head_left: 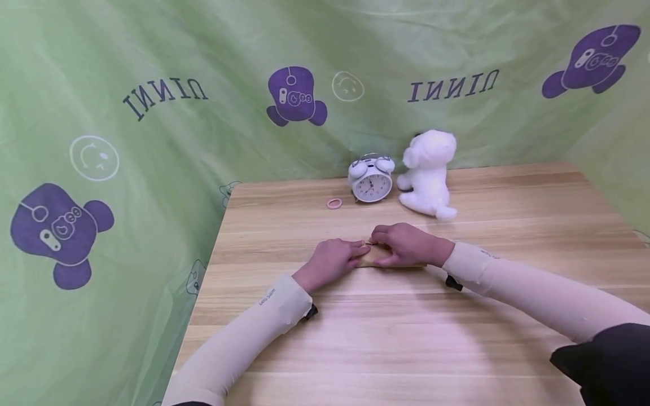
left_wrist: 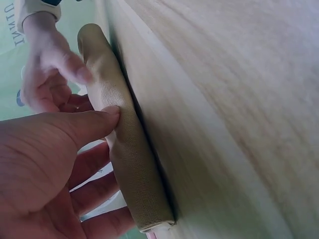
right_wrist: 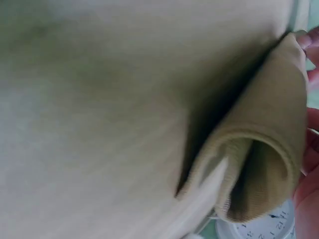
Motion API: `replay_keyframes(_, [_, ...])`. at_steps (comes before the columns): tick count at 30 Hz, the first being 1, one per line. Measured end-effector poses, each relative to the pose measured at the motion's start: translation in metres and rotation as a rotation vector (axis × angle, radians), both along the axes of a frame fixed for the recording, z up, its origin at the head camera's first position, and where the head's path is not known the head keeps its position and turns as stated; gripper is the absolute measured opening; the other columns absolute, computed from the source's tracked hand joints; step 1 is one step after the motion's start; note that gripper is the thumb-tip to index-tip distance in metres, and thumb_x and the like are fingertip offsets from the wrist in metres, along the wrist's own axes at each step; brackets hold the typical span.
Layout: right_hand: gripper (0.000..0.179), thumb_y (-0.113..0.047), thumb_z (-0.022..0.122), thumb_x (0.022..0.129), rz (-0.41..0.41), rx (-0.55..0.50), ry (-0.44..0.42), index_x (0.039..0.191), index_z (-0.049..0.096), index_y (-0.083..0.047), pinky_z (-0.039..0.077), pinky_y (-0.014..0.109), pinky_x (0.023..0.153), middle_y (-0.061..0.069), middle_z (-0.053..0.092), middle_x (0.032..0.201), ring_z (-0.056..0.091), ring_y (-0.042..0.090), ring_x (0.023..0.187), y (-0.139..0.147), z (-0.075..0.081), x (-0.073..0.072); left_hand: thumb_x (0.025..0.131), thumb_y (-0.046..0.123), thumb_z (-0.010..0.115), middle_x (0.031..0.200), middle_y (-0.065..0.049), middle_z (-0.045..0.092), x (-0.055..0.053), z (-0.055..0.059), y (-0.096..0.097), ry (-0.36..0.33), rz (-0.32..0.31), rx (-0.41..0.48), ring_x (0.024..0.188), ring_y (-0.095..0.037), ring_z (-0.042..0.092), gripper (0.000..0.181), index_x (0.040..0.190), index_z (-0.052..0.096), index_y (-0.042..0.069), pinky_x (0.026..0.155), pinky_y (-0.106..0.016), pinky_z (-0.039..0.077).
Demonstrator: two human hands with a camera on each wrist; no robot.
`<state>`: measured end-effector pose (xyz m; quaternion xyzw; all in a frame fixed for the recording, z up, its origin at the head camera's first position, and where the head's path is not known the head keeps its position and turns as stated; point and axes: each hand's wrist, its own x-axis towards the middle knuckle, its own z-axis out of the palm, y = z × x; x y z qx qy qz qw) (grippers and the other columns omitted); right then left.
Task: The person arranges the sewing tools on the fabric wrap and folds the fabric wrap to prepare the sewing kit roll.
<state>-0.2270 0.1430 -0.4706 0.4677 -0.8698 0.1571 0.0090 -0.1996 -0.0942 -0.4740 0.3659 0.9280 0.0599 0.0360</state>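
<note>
A tan piece of textured, hemmed fabric lies folded over lengthwise on the table, between both hands. My left hand pinches its left part, the thumb pressing the near side and the fingers behind it. From the right, my right hand holds the fabric with curled fingers at the far edge and its thumb on the near side. In the right wrist view the right end of the fabric gapes in a loop, showing a stitched hem; only part of the right hand shows at the frame's edge.
Behind the hands, a white twin-bell alarm clock stands on the wooden table. A white plush animal sits right of it, and a small pink ring lies to its left. A green printed curtain surrounds the table.
</note>
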Motion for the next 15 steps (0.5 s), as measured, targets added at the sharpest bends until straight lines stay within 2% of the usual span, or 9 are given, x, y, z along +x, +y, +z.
replay_keyframes(2, [0.037, -0.045, 0.074, 0.086, 0.000, -0.004, -0.002, 0.106, 0.068, -0.014, 0.043, 0.023, 0.062, -0.008, 0.058, 0.091, 0.048, 0.004, 0.067, 0.000, -0.002, 0.000, 0.101, 0.037, 0.058, 0.141, 0.011, 0.061, -0.001, 0.000, -0.002, -0.001, 0.002, 0.028, 0.103, -0.024, 0.073, 0.037, 0.138, 0.060, 0.035, 0.065, -0.036, 0.057])
replay_keyframes(6, [0.033, -0.040, 0.074, 0.088, -0.004, -0.021, -0.011, 0.107, 0.066, -0.015, 0.043, 0.022, 0.061, -0.009, 0.055, 0.087, 0.047, 0.004, 0.066, 0.000, -0.005, 0.002, 0.097, 0.043, 0.063, 0.131, 0.012, 0.068, -0.004, -0.004, -0.009, -0.004, 0.034, 0.093, 0.093, -0.018, 0.073, 0.036, 0.133, 0.064, 0.040, 0.065, -0.035, 0.055])
replay_keyframes(9, [0.032, -0.039, 0.072, 0.090, 0.006, -0.028, -0.022, 0.110, 0.067, -0.014, 0.047, 0.024, 0.064, -0.008, 0.059, 0.092, 0.051, 0.004, 0.070, 0.001, -0.005, 0.003, 0.094, 0.046, 0.067, 0.119, 0.010, 0.075, -0.007, -0.005, -0.013, -0.010, 0.064, 0.110, 0.085, -0.017, 0.071, 0.036, 0.128, 0.068, 0.036, 0.064, -0.035, 0.053])
replay_keyframes(12, [0.034, -0.038, 0.070, 0.093, 0.019, -0.030, -0.026, 0.114, 0.068, -0.012, 0.054, 0.029, 0.073, -0.005, 0.064, 0.100, 0.059, 0.006, 0.079, 0.003, -0.005, 0.004, 0.092, 0.049, 0.068, 0.112, 0.008, 0.077, -0.009, -0.004, -0.014, -0.011, 0.062, 0.097, 0.087, -0.018, 0.072, 0.037, 0.124, 0.070, 0.030, 0.068, -0.036, 0.055])
replay_keyframes(15, [0.034, -0.037, 0.069, 0.094, 0.033, -0.028, -0.023, 0.117, 0.068, -0.012, 0.057, 0.032, 0.081, -0.003, 0.067, 0.106, 0.065, 0.008, 0.089, 0.005, -0.005, 0.003, 0.090, 0.052, 0.068, 0.115, 0.007, 0.076, -0.013, -0.001, -0.014, -0.022, 0.053, 0.088, 0.096, -0.018, 0.073, 0.042, 0.124, 0.070, 0.027, 0.075, -0.038, 0.057])
